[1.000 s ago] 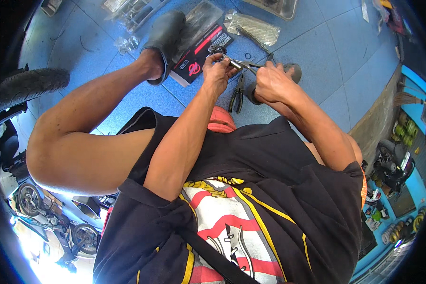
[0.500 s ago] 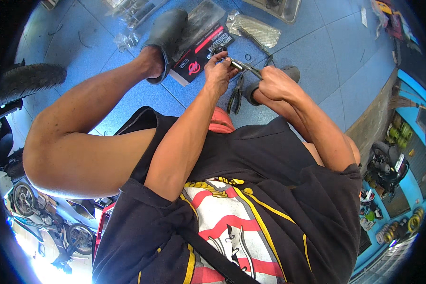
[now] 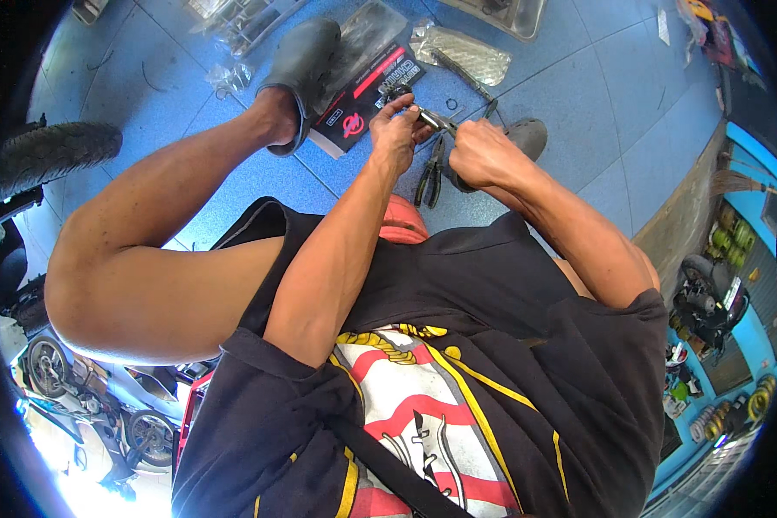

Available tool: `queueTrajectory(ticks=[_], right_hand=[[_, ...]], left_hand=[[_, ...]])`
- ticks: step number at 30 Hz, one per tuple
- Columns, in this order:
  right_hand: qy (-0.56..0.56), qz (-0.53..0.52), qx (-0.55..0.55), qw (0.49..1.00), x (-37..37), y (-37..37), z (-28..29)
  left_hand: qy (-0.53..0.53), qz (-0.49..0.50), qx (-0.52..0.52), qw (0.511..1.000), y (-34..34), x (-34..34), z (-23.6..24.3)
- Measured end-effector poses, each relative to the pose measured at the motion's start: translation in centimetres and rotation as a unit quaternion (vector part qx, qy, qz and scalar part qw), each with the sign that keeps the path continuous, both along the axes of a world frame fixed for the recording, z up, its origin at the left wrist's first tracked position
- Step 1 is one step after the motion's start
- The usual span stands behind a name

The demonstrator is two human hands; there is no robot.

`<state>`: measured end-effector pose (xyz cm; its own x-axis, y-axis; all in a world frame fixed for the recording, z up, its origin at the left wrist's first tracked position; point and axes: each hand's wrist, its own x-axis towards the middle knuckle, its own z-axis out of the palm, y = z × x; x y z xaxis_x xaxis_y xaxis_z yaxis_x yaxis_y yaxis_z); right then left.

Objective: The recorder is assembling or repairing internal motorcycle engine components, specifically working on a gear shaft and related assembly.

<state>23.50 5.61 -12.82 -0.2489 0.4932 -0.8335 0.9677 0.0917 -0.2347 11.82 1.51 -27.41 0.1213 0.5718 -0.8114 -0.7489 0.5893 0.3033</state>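
My left hand (image 3: 394, 140) is closed round a small metal cylindrical part (image 3: 426, 116), with a dark round end showing past my fingertips. In my right hand (image 3: 485, 154), shut in a fist, is a pair of pliers (image 3: 445, 126); its jaws reach the shiny end of that part. Whether the jaws grip it is too small to tell. Black-handled pliers (image 3: 427, 183) lie on the floor just below my hands. A black and red box (image 3: 364, 104) lies flat to the left of my left hand. A small dark ring (image 3: 451, 104) rests on the tiles.
My shoes (image 3: 306, 65) flank the work on the blue tiled floor (image 3: 570, 112). Beyond it are a clear plastic bag (image 3: 466, 53), a metal tray (image 3: 527, 17) and a compartmented tray (image 3: 255, 26). A tyre (image 3: 60, 148) stands at the left; motorcycles (image 3: 95, 406) stand at the lower left.
My right hand has moved left, closer to my left hand, bringing the pliers further along the part. My left hand has barely moved.
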Motion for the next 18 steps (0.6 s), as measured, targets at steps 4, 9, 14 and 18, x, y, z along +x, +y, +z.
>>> queueTrajectory(ticks=[4,9,14,18], right_hand=[[-0.037,-0.028,-0.007,0.999,0.1,-0.1,-0.2],[-0.054,-0.019,0.003,0.998,0.5,-0.5,-1.0],[-0.053,-0.037,0.041,0.997,0.1,-0.7,-0.1],[-0.021,0.001,-0.006,1.000,0.1,0.1,0.4]], left_hand=[[-0.005,0.004,0.001,1.000,0.0,-0.2,-0.1],[0.003,-0.008,0.014,1.000,0.0,-0.3,-0.2],[-0.017,0.015,0.038,0.999,-0.4,-1.0,-0.7],[0.017,-0.009,0.070,0.997,-0.2,-1.4,-0.6]])
